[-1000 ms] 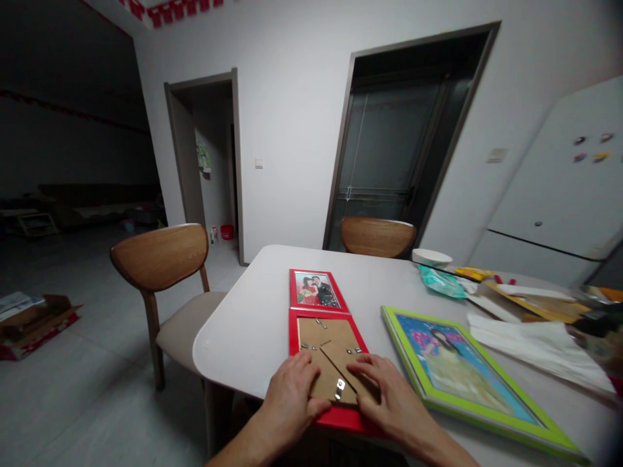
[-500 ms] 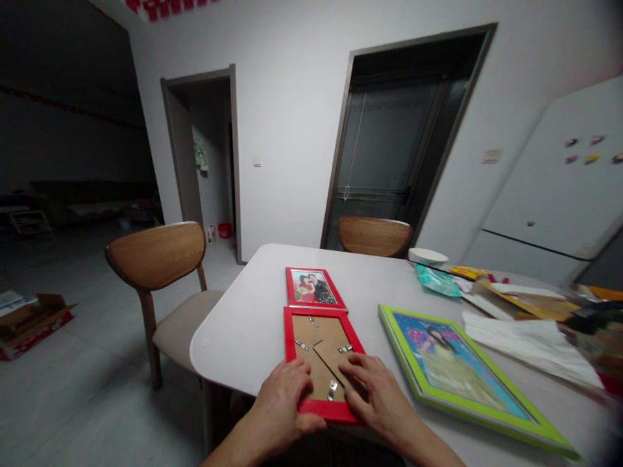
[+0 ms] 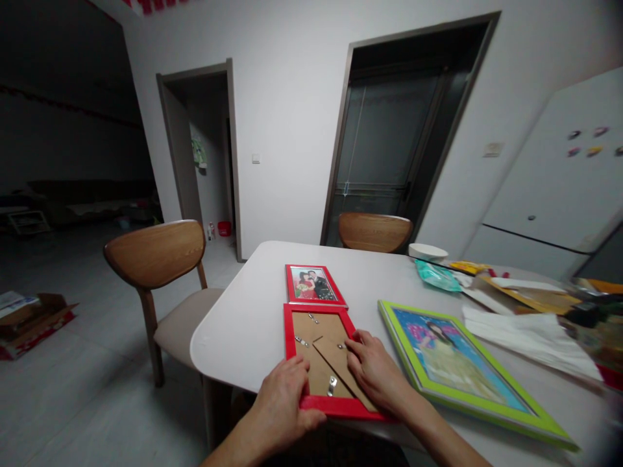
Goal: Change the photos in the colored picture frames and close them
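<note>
A red picture frame (image 3: 288,331) lies face down at the table's near edge, its brown backing board (image 3: 316,373) showing, with a slanted stand and several metal clips. My left hand (image 3: 285,395) grips the frame's lower left corner, fingers over the edge and thumb along the near side. At the right side, the curled fingers of my right hand (image 3: 372,363) press on a metal clip (image 3: 341,346), which they partly cover. The near clip (image 3: 331,386) points up toward the backing's middle. Just beyond lies a second red picture frame (image 3: 311,285), face up with a couple's photo.
A large green picture frame (image 3: 467,363) lies face up on the right of the white table (image 3: 233,324). Behind it are white paper (image 3: 525,334), a teal packet (image 3: 438,275) and a white bowl (image 3: 428,251). Wooden chairs stand left (image 3: 160,253) and at the far side (image 3: 374,232).
My right hand has moved up the frame's right side, from beside the stand to the right clip, which now looks turned. My left hand stays at the lower left corner.
</note>
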A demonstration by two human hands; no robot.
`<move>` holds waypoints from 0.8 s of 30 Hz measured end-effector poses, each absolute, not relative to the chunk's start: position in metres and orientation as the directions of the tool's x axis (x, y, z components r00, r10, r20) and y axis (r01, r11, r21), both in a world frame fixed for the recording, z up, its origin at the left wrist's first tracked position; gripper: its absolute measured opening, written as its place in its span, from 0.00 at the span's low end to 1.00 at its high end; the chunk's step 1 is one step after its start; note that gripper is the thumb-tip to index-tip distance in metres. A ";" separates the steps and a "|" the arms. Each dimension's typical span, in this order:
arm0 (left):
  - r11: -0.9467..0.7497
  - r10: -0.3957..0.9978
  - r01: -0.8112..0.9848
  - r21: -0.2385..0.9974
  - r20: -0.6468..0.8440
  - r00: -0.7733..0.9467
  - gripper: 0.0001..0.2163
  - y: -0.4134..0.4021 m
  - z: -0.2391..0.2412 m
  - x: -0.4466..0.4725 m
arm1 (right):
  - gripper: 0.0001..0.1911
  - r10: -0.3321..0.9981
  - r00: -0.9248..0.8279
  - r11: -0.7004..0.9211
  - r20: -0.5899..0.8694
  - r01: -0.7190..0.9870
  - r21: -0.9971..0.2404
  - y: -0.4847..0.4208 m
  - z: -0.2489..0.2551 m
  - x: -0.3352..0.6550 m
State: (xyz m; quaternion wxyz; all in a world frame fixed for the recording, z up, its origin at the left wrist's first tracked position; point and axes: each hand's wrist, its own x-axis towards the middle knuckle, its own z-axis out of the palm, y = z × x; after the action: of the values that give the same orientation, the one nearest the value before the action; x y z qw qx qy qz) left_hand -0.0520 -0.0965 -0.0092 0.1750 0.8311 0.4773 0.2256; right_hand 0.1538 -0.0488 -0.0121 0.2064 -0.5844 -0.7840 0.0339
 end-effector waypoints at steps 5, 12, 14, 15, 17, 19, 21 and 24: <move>-0.473 0.878 0.724 0.502 0.198 0.437 0.20 -0.097 -0.009 -0.051 | 0.17 0.929 -0.249 0.333 0.274 0.885 -0.324 -0.047 -0.015 0.159; -0.471 0.879 0.727 0.500 0.192 0.437 0.23 -0.098 -0.007 -0.052 | 0.17 0.938 -0.207 0.296 0.279 0.896 -0.331 -0.046 -0.018 0.159; -0.470 0.879 0.726 0.502 0.191 0.437 0.21 -0.099 -0.007 -0.052 | 0.17 0.940 -0.201 0.289 0.275 0.898 -0.331 -0.047 -0.018 0.159; -0.471 0.878 0.725 0.503 0.190 0.439 0.20 -0.098 -0.007 -0.052 | 0.17 0.941 -0.199 0.287 0.274 0.898 -0.334 -0.047 -0.019 0.159; -0.471 0.878 0.721 0.508 0.186 0.442 0.21 -0.098 -0.007 -0.052 | 0.18 0.940 -0.188 0.284 0.285 0.893 -0.349 -0.048 -0.021 0.161; -0.472 0.876 0.717 0.513 0.183 0.446 0.22 -0.098 -0.008 -0.053 | 0.18 0.937 -0.165 0.278 0.308 0.887 -0.370 -0.047 -0.023 0.165; -0.472 0.875 0.713 0.518 0.180 0.449 0.24 -0.097 -0.009 -0.054 | 0.19 0.935 -0.145 0.271 0.325 0.882 -0.385 -0.046 -0.024 0.169; -0.474 0.873 0.707 0.525 0.178 0.453 0.25 -0.097 -0.011 -0.055 | 0.18 0.927 -0.143 0.275 0.347 0.888 -0.369 -0.044 -0.022 0.169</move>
State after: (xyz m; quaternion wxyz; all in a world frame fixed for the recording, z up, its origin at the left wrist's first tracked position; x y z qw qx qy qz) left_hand -0.0549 -0.0973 -0.0105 0.1918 0.8306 0.4756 0.2171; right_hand 0.1688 -0.0437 -0.0222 0.2598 -0.6008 -0.7551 0.0380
